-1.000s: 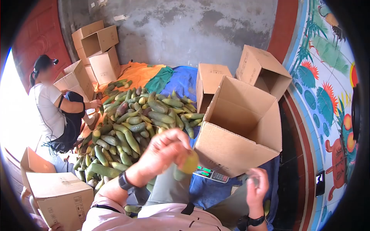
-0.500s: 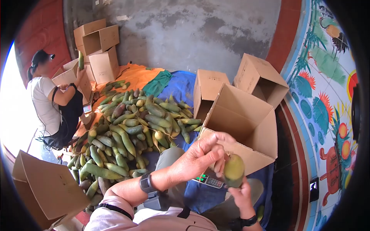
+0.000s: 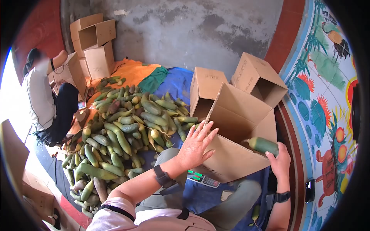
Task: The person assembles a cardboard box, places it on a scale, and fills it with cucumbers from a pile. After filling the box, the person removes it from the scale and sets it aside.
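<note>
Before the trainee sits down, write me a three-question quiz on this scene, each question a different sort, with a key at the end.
1. Multiple choice: what does the right hand hold?
a) a knife
b) a long green vegetable
c) a roll of tape

2. True or false: the left hand, fingers spread, is at the edge of the open box.

3. Short answer: what colour is the cloth between the orange cloth and the blue cloth?

Key:
1. b
2. True
3. Green; the green cloth lies between the two.
</note>
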### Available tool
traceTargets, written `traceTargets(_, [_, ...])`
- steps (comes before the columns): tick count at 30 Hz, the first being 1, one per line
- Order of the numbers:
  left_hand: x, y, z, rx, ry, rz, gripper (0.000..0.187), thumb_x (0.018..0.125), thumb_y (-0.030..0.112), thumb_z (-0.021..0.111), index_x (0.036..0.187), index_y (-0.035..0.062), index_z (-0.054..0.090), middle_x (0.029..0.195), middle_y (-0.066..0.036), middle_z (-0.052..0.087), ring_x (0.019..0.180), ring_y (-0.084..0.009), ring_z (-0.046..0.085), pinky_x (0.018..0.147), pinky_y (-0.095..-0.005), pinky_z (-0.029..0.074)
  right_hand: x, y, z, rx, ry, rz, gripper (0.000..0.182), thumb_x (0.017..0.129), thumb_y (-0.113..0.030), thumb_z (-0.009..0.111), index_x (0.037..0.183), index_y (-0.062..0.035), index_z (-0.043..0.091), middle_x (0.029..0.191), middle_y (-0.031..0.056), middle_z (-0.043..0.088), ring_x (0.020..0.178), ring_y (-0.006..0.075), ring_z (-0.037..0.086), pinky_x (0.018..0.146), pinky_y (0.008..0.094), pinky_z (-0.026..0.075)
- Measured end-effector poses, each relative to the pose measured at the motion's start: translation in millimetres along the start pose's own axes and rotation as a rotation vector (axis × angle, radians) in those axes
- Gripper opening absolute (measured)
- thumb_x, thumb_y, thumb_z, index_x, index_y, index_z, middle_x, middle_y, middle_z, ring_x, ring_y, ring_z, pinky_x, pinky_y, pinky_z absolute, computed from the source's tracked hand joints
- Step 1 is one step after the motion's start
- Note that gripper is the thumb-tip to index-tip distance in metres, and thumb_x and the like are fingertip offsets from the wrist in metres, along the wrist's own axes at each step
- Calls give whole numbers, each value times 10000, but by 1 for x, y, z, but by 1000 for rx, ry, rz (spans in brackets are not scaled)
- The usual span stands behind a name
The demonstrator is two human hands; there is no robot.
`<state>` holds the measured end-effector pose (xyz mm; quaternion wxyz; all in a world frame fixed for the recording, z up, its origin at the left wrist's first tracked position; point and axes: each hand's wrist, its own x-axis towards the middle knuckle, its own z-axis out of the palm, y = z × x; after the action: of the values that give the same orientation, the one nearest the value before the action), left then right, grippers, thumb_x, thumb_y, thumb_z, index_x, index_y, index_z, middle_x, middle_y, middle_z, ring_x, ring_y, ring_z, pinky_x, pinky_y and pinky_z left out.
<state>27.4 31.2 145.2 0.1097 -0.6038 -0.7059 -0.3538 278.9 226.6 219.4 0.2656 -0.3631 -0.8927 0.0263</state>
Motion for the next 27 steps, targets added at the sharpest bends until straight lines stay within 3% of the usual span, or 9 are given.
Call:
traceTargets(7, [-4,0,-2,51,-43,-16,742,748,230,689,1380,90,326,1439,-174,248,1342,-377,221,1081,-505,220,49,-18,16,-326,-477,-73,401,633,-187,736,956,-3,587,954,176,615,902,332,592,770,404,474])
traceTargets(13, [-6,0,2,22,-16,-16,773,733,221,699,1385,80,310,1444,-192,228,1335,-385,229,1082,-493,221,50,-10,44,-104,-289,-206,330,690,-144,696,991,-35,613,984,152,634,915,336,594,785,392,477])
traceTargets(17, [-5,-2,5,-2,15,5,767,727,196,699,1379,68,315,1432,-194,244,1322,-396,244,1078,-492,223,39,-16,32,250,-114,3,177,829,-106,572,962,10,586,840,163,629,781,285,619,726,345,472])
traceTargets(19, [-6,-1,5,-5,7,-15,768,721,182,699,1377,64,317,1427,-192,250,1318,-400,244,1071,-493,232,22,-23,27,297,-171,35,177,857,-106,536,962,30,578,848,163,611,794,272,603,749,342,461])
traceTargets(21, [-6,-2,8,-24,45,4,779,710,171,706,1377,62,317,1431,-190,246,1321,-396,240,1062,-496,243,-4,-29,29,241,-28,-121,203,864,-102,513,1000,34,574,920,181,599,855,299,587,791,343,453])
traceTargets(22, [-6,-3,7,-50,57,-4,792,696,161,714,1378,73,321,1437,-190,239,1321,-396,244,1055,-497,250,-17,-31,30,257,-73,-72,276,853,-114,524,1093,20,551,1049,193,563,981,326,537,880,383,410])
traceTargets(23, [-7,-3,7,-50,54,-18,792,696,161,714,1378,73,321,1437,-190,239,1321,-396,244,1055,-497,250,-27,-31,32,259,-86,-76,276,853,-114,524,1093,20,551,1049,193,563,981,326,537,880,383,410])
traceTargets(25, [-10,-4,7,-46,81,29,799,688,146,715,1382,92,322,1447,-186,227,1321,-392,249,1053,-502,251,-44,-28,39,-126,-10,-265,388,831,-118,547,1196,1,495,1154,186,524,1092,337,472,957,435,346])
traceTargets(27, [-21,-9,9,-74,101,18,806,679,125,712,1385,110,324,1449,-203,215,1323,-389,250,1055,-489,259,-53,-25,43,-167,4,-244,488,811,-125,573,1265,-3,438,1254,172,472,1192,343,397,1027,470,272])
